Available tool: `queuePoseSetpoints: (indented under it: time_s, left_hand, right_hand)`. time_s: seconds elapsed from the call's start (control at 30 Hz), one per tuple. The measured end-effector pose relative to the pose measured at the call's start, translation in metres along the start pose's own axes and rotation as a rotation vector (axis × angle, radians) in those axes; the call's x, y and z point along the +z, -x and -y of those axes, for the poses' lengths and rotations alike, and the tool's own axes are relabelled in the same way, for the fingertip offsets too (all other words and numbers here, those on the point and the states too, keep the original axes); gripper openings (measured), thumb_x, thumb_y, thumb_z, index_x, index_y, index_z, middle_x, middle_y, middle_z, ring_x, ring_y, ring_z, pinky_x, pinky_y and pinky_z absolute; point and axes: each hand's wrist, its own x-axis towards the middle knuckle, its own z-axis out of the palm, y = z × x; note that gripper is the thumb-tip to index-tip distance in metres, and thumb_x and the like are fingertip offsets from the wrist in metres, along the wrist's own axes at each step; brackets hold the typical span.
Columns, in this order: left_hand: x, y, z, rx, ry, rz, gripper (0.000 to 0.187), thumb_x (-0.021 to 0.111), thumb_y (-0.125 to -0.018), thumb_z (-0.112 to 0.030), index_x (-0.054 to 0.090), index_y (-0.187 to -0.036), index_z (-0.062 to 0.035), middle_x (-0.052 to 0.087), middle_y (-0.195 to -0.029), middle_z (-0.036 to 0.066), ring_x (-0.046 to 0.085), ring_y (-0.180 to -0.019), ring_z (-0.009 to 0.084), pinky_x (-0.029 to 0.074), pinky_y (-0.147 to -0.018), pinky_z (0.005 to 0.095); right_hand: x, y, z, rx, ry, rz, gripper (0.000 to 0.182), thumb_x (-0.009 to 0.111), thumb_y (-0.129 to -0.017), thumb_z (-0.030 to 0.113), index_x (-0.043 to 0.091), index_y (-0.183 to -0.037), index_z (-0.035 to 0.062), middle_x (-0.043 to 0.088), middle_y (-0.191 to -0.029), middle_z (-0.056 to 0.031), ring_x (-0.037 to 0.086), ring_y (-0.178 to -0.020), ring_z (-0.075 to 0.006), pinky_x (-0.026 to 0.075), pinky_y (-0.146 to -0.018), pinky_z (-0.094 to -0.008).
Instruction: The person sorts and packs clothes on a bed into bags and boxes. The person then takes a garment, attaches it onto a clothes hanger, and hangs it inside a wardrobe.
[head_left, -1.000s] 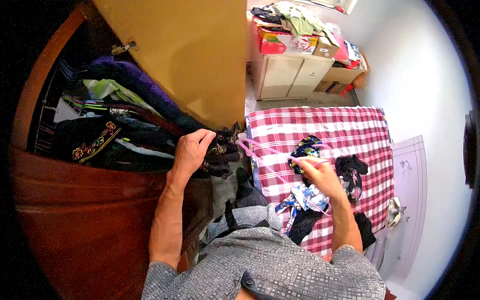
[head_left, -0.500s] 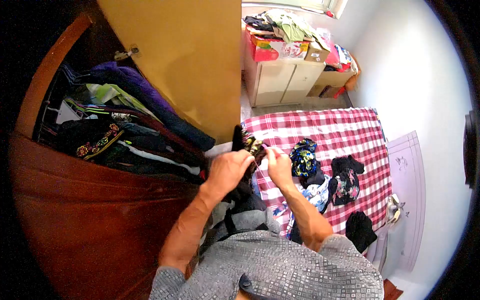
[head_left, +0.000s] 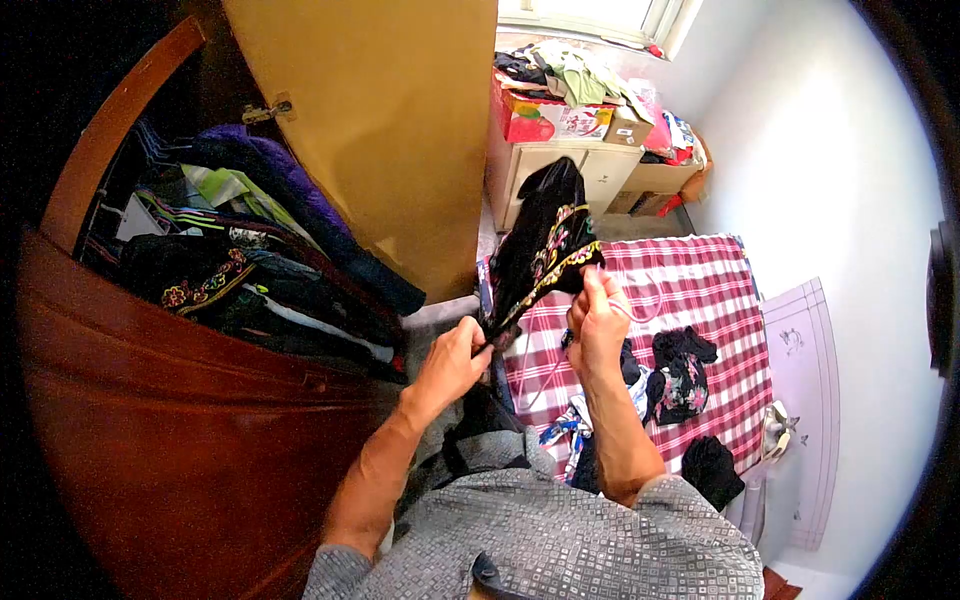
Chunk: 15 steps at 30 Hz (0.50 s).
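Observation:
A black garment with colourful embroidered trim [head_left: 545,235] is stretched between my two hands, its top flaring up in front of the cabinet. My left hand [head_left: 452,365] pinches its lower left edge. At the embroidered edge on the right, my right hand [head_left: 598,325] grips the cloth with closed fingers. A thin pink loop [head_left: 658,303] runs out beside the right hand; whether it is a hanger or a cord I cannot make out. Below lies the bed with a red-and-white checked sheet [head_left: 715,300]. On it are a black floral garment [head_left: 685,390] and a crumpled black garment [head_left: 712,472].
To the left, an open wardrobe holds hanging clothes [head_left: 290,230], with its yellow door [head_left: 390,130] swung out beside me. Clothes and a fruit carton [head_left: 555,118] sit on a pale cabinet [head_left: 610,170] at the back. A lilac headboard panel [head_left: 805,400] stands by the right wall.
The black embroidered garment has been raised and spread, from a bunch between my hands to open cloth above them. My right hand moved right, my left slightly lower. The view shifted a little.

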Motion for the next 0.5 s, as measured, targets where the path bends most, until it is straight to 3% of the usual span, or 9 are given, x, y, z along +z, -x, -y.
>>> queuePoseSetpoints:
  time_s: [0.1,0.23,0.27,0.43,0.47,0.5]
  left_hand:
    - [-0.011,-0.010,-0.006,0.009,-0.023,-0.029,0.028,0.076,-0.084,-0.012,0.050,-0.088,-0.0007,0.061,-0.076,0.018,0.063,-0.071,0.0389,0.048,-0.063,0.0469]
    - [-0.036,-0.028,-0.044,0.007,-0.012,-0.079,0.027,0.076,-0.083,-0.011,0.051,-0.087,-0.0019,0.058,-0.066,0.013,0.060,-0.058,0.0308,0.046,-0.056,0.0419]
    - [-0.044,-0.031,-0.059,0.014,0.015,-0.079,0.028,0.077,-0.084,-0.011,0.050,-0.087,-0.0027,0.057,-0.063,0.008,0.057,-0.054,0.0200,0.044,-0.052,0.0370]
    - [-0.066,-0.044,-0.135,0.057,0.155,-0.022,0.025,0.074,-0.088,-0.007,0.049,-0.089,-0.0029,0.056,-0.064,0.002,0.056,-0.059,0.0070,0.045,-0.051,0.0298]
    - [-0.065,-0.048,-0.143,0.071,0.229,-0.009,0.024,0.072,-0.090,-0.007,0.048,-0.090,-0.0025,0.056,-0.065,0.001,0.056,-0.059,0.0076,0.047,-0.052,0.0293]
    - [-0.067,-0.052,-0.152,0.085,0.302,0.003,0.023,0.071,-0.091,-0.006,0.048,-0.091,-0.0021,0.057,-0.065,0.001,0.057,-0.058,0.0083,0.048,-0.052,0.0288]
  right_hand:
    - [0.005,-0.004,0.021,-0.084,0.021,0.022,0.010,0.061,-0.101,0.019,0.061,-0.098,0.0097,0.039,-0.061,0.0102,0.029,-0.043,-0.0014,0.020,-0.039,-0.0211]
    - [0.015,-0.013,0.056,-0.193,-0.033,-0.042,0.007,0.061,-0.101,0.017,0.062,-0.100,0.0102,0.037,-0.061,0.0103,0.030,-0.045,-0.0016,0.021,-0.040,-0.0217]
    - [0.021,-0.014,0.065,-0.219,-0.070,-0.042,0.007,0.061,-0.101,0.017,0.062,-0.100,0.0101,0.037,-0.061,0.0103,0.029,-0.045,-0.0018,0.021,-0.040,-0.0218]
    - [0.053,-0.028,0.090,-0.382,-0.244,-0.071,0.005,0.063,-0.099,0.014,0.060,-0.095,0.0121,0.038,-0.062,0.0096,0.029,-0.046,-0.0021,0.023,-0.041,-0.0211]
    - [0.064,-0.033,0.087,-0.427,-0.284,-0.078,0.005,0.063,-0.097,0.013,0.059,-0.094,0.0127,0.041,-0.064,0.0090,0.032,-0.047,-0.0018,0.024,-0.041,-0.0206]
    - [0.066,-0.034,0.080,-0.420,-0.163,-0.079,0.014,0.066,-0.095,0.010,0.058,-0.106,0.0072,0.059,-0.078,0.0011,0.052,-0.059,-0.0075,0.041,-0.049,-0.0226]
